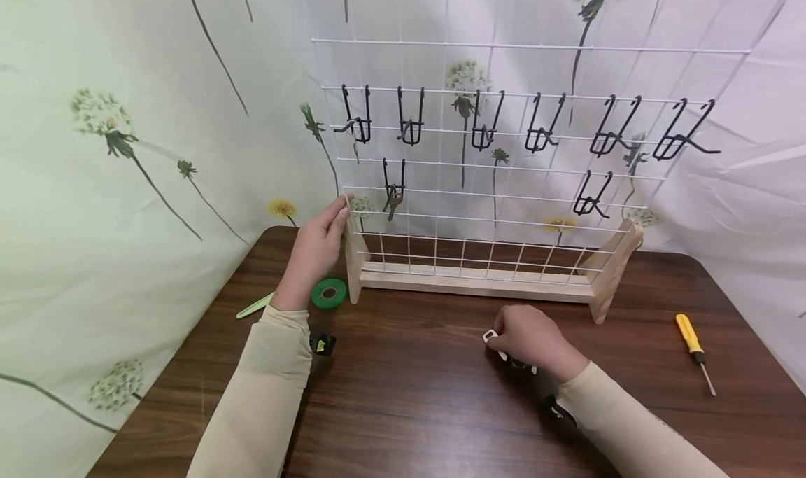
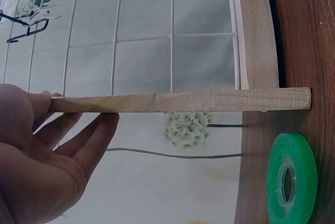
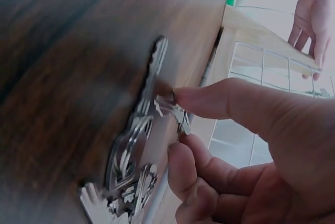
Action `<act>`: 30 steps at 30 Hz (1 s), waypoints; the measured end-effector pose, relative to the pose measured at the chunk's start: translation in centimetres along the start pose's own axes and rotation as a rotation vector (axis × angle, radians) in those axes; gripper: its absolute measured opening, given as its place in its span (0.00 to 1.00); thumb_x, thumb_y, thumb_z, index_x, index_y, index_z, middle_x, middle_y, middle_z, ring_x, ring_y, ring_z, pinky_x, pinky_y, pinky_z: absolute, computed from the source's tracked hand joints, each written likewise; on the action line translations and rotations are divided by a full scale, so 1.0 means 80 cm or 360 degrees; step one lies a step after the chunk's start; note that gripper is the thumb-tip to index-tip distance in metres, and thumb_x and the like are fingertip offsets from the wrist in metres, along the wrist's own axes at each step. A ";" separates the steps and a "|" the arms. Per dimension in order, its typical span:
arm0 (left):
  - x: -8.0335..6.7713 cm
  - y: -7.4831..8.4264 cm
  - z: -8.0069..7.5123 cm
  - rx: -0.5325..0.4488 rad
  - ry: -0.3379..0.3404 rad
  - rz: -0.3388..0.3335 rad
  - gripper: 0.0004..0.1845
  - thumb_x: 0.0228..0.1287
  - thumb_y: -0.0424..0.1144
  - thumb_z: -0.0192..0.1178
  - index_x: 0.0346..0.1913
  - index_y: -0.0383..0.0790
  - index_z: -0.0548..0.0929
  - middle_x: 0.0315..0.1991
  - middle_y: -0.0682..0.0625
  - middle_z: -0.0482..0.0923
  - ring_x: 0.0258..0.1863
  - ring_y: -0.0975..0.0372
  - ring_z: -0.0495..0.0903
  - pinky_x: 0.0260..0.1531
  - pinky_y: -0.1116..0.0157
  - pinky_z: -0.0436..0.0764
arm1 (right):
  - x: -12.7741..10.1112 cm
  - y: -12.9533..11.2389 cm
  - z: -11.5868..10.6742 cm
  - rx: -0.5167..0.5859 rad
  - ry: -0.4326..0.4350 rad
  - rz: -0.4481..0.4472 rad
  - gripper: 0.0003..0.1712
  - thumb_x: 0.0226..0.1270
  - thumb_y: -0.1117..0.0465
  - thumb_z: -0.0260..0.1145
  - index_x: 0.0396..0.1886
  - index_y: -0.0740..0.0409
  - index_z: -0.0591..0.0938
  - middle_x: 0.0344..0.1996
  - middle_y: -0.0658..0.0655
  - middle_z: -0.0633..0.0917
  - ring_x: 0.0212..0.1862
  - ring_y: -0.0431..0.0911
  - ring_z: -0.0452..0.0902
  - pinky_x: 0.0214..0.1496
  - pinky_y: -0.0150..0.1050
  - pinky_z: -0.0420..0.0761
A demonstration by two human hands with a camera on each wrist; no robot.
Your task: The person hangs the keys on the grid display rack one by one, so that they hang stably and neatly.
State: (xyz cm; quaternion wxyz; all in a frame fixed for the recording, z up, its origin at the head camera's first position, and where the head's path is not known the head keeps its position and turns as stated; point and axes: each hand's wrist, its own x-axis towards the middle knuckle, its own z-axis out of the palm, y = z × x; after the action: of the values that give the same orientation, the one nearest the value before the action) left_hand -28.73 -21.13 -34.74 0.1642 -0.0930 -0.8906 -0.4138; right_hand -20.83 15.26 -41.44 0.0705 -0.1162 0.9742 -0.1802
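Note:
A white wire grid rack stands on wooden supports at the back of the table. My left hand holds the top of its left wooden upright, thumb on one side and fingers on the other. Low over the table, in front of the rack, my right hand pinches a small silver key between thumb and fingertips. Beside it several loose silver keys lie on the tabletop, partly blurred. One key hangs on the lower left black hook, and another appears to hang at the upper left.
Several black hooks line the grid in two rows. A roll of green tape and a pale green slim tool lie left of the rack. At the right is a yellow-handled screwdriver on the brown table.

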 end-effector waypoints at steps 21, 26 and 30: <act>-0.003 0.000 0.000 0.0037 0.0012 -0.0009 0.27 0.89 0.51 0.44 0.82 0.49 0.69 0.81 0.45 0.68 0.81 0.46 0.69 0.80 0.43 0.70 | -0.006 -0.014 0.009 0.0194 0.0126 -0.0126 0.05 0.65 0.67 0.72 0.36 0.57 0.83 0.24 0.48 0.82 0.23 0.39 0.75 0.31 0.35 0.76; -0.004 0.001 -0.001 0.0037 0.0006 -0.0006 0.27 0.90 0.51 0.43 0.82 0.50 0.70 0.81 0.44 0.68 0.81 0.46 0.68 0.80 0.42 0.69 | -0.008 -0.017 0.005 0.0253 0.0156 -0.0163 0.05 0.68 0.66 0.72 0.37 0.57 0.82 0.23 0.48 0.80 0.23 0.39 0.73 0.28 0.34 0.74; -0.003 0.001 -0.001 0.0030 0.0007 0.0004 0.26 0.90 0.51 0.44 0.82 0.50 0.70 0.81 0.44 0.68 0.81 0.46 0.68 0.80 0.42 0.69 | -0.009 -0.024 -0.001 0.0290 0.0229 -0.0207 0.05 0.69 0.65 0.71 0.38 0.55 0.82 0.26 0.49 0.83 0.24 0.38 0.73 0.30 0.34 0.75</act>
State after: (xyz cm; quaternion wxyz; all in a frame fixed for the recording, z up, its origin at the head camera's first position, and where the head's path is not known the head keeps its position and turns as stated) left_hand -28.47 -21.17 -34.71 0.1675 -0.0917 -0.8939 -0.4055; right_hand -19.77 13.75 -40.58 -0.0012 -0.1591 0.9467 -0.2799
